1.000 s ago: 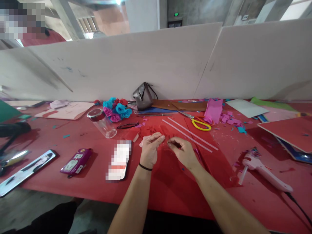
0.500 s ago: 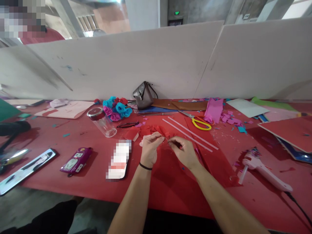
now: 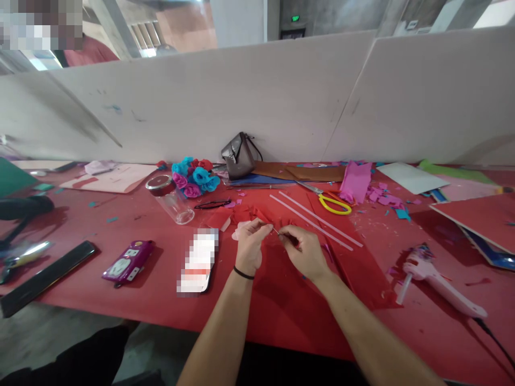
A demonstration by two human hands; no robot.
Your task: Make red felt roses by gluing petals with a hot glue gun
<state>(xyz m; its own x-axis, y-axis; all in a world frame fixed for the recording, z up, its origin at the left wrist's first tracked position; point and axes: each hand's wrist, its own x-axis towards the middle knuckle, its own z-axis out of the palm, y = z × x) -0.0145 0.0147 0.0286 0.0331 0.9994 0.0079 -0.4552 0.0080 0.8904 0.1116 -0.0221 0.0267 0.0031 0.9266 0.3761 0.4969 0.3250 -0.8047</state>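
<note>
My left hand (image 3: pixel 249 247) and my right hand (image 3: pixel 303 249) meet over a sheet of red paper (image 3: pixel 281 284) at the middle of the red table (image 3: pixel 120 225). Both pinch a thin stick (image 3: pixel 276 231) between thumb and fingertips, with fingers curled. The left wrist wears a black band. Crumpled red paper pieces (image 3: pixel 245 214) lie just beyond the hands. Two long white sticks (image 3: pixel 317 220) lie diagonally to the right of them.
A phone (image 3: pixel 198 261), a purple case (image 3: pixel 127 261), a glass jar (image 3: pixel 171 201), paper flowers (image 3: pixel 195 178), glasses (image 3: pixel 212 204), a small bag (image 3: pixel 238 155), yellow scissors (image 3: pixel 332 202), pink paper (image 3: pixel 354 181) and a glue gun (image 3: pixel 436 281) surround the hands. White boards (image 3: pixel 281 102) wall the far edge.
My left fingers have closed from a loose spread into a pinch, and both hands have drawn together on the thin stick. The view has shifted slightly.
</note>
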